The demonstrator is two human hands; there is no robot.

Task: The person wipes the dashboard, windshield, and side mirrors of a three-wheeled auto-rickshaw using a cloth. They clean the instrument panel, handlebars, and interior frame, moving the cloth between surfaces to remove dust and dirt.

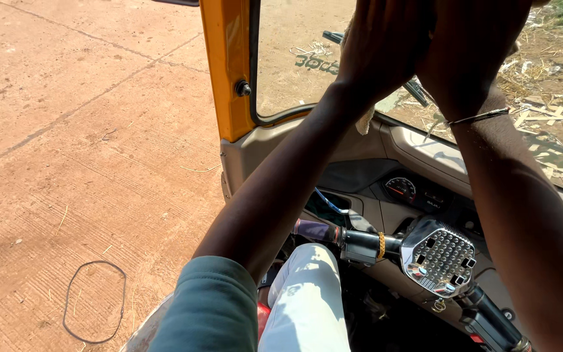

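Observation:
Both my hands are raised together against the inside of a vehicle's windshield (294, 58). My left hand (379, 39) lies flat to the glass, and a pale cloth (363, 122) hangs out from under its wrist. My right hand (470, 45) sits beside it and partly over it, with a thin thread band (483, 117) around the wrist. The top edge of the picture cuts off the fingers of both hands. A black wiper (416, 91) shows just behind my hands.
A yellow door pillar (226, 65) stands left of the glass. Below are a grey dashboard with a round gauge (401, 189), a black handlebar (360, 244) and a perforated chrome housing (438, 257). My knee in white trousers (307, 293) is under it. A wire loop (94, 301) lies on concrete outside.

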